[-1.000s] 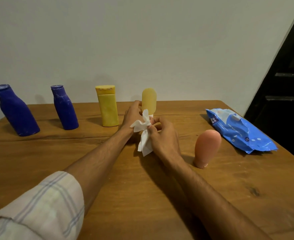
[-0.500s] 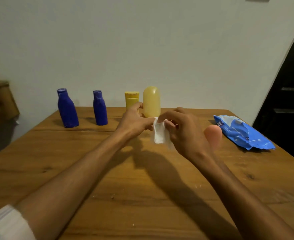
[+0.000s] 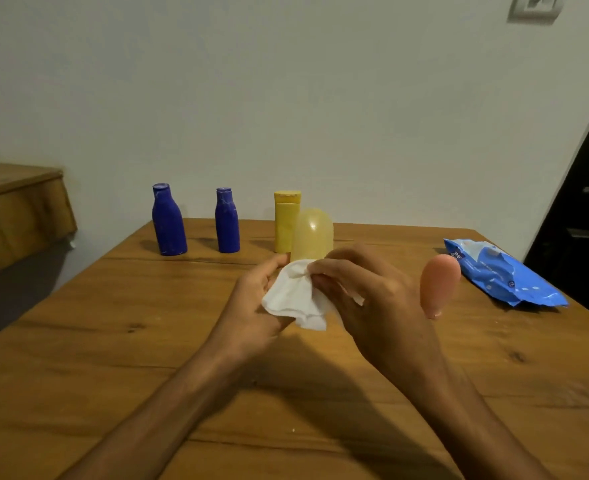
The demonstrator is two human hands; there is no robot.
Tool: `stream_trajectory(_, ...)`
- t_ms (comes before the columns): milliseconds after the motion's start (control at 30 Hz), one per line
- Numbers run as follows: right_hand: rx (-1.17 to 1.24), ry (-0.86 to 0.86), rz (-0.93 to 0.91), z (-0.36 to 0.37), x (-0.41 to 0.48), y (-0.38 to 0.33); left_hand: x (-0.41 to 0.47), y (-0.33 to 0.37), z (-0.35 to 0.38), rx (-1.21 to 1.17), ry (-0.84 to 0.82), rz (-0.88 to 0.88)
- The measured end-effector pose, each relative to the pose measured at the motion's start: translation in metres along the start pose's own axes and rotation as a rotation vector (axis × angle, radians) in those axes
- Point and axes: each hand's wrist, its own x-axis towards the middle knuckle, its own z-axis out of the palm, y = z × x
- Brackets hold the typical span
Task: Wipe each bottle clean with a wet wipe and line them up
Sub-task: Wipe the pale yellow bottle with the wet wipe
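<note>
While the left hand (image 3: 251, 306) holds the white wet wipe (image 3: 291, 297) in curled fingers, the right hand (image 3: 386, 306) pinches its upper edge, both above the wooden worktop (image 3: 113, 341). Just behind them stands the pale yellow bottle (image 3: 312, 233), its base hidden, in front of the capped yellow bottle (image 3: 285, 223). Two blue bottles (image 3: 168, 223) stand farther left, and the pink bottle (image 3: 438, 282) stands right, near the blue wipe pack (image 3: 500, 275).

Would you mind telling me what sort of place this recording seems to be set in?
Most likely a room in a home, though I cannot be sure: a wooden table stands against a plain painted wall, a wall switch sits high on the right, and a dark door is at the right edge.
</note>
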Motion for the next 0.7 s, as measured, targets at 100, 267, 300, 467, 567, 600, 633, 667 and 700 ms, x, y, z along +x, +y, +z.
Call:
stream_trajectory(100, 0.002, 0.025, 0.025, 0.003, -0.005, 0.004, 0.000, -0.003, 0.004, -0.026, 0.023, -0.044)
stream_trajectory(267, 0.010, 0.031, 0.049, 0.007, -0.014, 0.004, -0.013, 0.001, 0.005, -0.046, -0.001, -0.021)
stream_trajectory(300, 0.008, 0.025, 0.043, 0.008, -0.015, 0.005, -0.017, 0.001, 0.005, -0.053, 0.006, -0.023)
stream_trajectory(467, 0.015, 0.098, 0.067, 0.010, -0.014, 0.009, -0.020, -0.002, 0.009, -0.123, 0.008, -0.092)
stream_trajectory(567, 0.004, 0.051, -0.033, 0.015, -0.017, 0.006, -0.019, -0.001, 0.011, -0.101, 0.043, -0.057)
stream_trajectory(600, 0.001, 0.048, -0.043, 0.016, -0.017, 0.007, -0.020, -0.001, 0.012, -0.104, 0.046, -0.055)
stream_trajectory(633, 0.000, 0.063, -0.029, 0.016, -0.016, 0.008, -0.020, -0.003, 0.013, -0.118, 0.052, -0.070)
stream_trajectory(667, -0.005, 0.091, -0.008, 0.016, -0.015, 0.009, -0.022, -0.005, 0.014, -0.136, 0.057, -0.099)
stream_trajectory(700, -0.013, 0.112, 0.006, 0.016, -0.015, 0.010, -0.022, -0.008, 0.014, -0.147, 0.068, -0.125)
